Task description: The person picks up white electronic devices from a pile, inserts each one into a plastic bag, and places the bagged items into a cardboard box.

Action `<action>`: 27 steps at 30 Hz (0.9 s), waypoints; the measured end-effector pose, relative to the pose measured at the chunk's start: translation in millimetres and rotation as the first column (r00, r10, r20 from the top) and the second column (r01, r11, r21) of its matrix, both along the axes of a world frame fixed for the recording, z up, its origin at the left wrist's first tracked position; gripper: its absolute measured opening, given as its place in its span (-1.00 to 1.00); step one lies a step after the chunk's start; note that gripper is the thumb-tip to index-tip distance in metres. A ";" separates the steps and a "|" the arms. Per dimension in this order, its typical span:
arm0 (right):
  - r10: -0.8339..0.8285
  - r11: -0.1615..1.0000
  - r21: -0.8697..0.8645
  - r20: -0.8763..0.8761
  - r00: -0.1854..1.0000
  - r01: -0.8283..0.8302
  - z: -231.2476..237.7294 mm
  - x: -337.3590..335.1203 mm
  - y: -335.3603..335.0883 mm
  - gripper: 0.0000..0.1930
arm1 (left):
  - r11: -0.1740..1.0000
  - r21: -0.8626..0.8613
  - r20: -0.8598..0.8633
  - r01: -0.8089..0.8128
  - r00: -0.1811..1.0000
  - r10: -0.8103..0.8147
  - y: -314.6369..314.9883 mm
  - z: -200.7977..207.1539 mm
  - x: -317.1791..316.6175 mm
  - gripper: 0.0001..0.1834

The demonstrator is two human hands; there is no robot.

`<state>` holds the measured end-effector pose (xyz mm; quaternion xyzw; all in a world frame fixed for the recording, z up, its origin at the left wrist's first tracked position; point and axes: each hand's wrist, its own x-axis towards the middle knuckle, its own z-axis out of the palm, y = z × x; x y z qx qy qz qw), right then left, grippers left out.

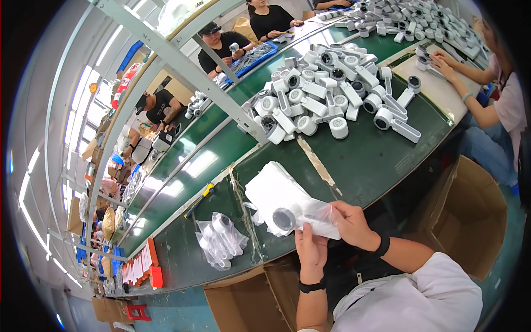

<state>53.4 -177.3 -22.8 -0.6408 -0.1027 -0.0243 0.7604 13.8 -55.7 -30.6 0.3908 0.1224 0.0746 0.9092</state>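
Observation:
Over the bench edge, my left hand point(312, 248) and my right hand point(355, 226) both pinch a clear plastic bag point(322, 214). Inside it lies a white handheld device with a round grey head point(284, 219), possibly a small fan; its handle points toward my right hand. Just beyond, a stack of flat white plastic bags point(276, 185) rests on the green bench and partly sits behind the held one. Left of my hands are several bagged white devices point(221, 239) in a small pile.
A large heap of loose white devices point(315, 91) covers the bench ahead. A yellow-black utility knife point(200, 199) lies left. Open cardboard boxes point(470, 216) stand below the bench. A metal frame point(204, 83) rises at left. A co-worker's hands point(440, 63) handle devices at right.

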 end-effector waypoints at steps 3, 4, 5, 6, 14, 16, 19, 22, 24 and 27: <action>-0.007 0.999 0.049 -0.048 0.999 0.009 -0.4 4.1 -2.6 -0.83 | 0.996 -0.015 0.010 0.090 0.996 -0.090 3.5 20.0 -4.3 -0.53; -0.015 1.000 0.013 -0.035 0.999 0.016 -0.6 3.1 -4.9 -0.83 | 0.996 -0.018 0.009 0.087 0.996 -0.087 5.1 21.4 -4.2 -0.53; -0.012 1.000 0.010 -0.036 0.999 0.013 -2.5 2.0 -5.6 -0.83 | 0.997 0.005 -0.023 0.075 0.997 -0.075 6.7 22.0 -4.1 -0.50; -0.014 1.000 0.014 -0.014 1.000 0.014 -5.9 1.1 -5.4 -0.84 | 0.998 0.029 -0.055 0.064 0.997 -0.062 8.5 21.7 -4.5 -0.47; -0.047 0.997 -0.056 0.093 0.995 0.052 -10.8 -5.7 -5.9 -0.87 | 0.993 0.113 -0.062 0.044 0.997 -0.037 15.7 14.4 2.3 -0.49; -0.134 0.969 -0.161 0.289 0.948 0.186 -7.3 -5.9 -5.9 -0.86 | 0.990 0.138 -0.079 0.037 0.997 -0.026 17.2 15.9 2.5 -0.50; -0.138 0.874 -0.288 0.626 0.768 0.391 -0.8 -1.0 -7.0 -0.75 | 0.985 0.145 -0.109 0.090 0.991 -0.074 22.9 15.2 3.0 -0.52; 0.076 0.825 -0.378 0.810 0.581 0.419 13.2 13.3 -12.5 -0.69 | 0.980 0.150 -0.136 0.133 0.984 -0.113 26.0 13.2 2.7 -0.51; 0.116 0.821 -0.398 0.818 0.563 0.410 16.8 16.8 -11.2 -0.70 | 0.976 0.169 -0.132 0.138 0.984 -0.116 24.7 12.8 2.8 -0.49; 0.151 0.825 -0.403 0.833 0.533 0.396 18.5 18.1 -7.1 -0.71 | 0.982 -0.154 -0.124 0.104 0.985 -0.124 27.3 5.4 5.0 -0.47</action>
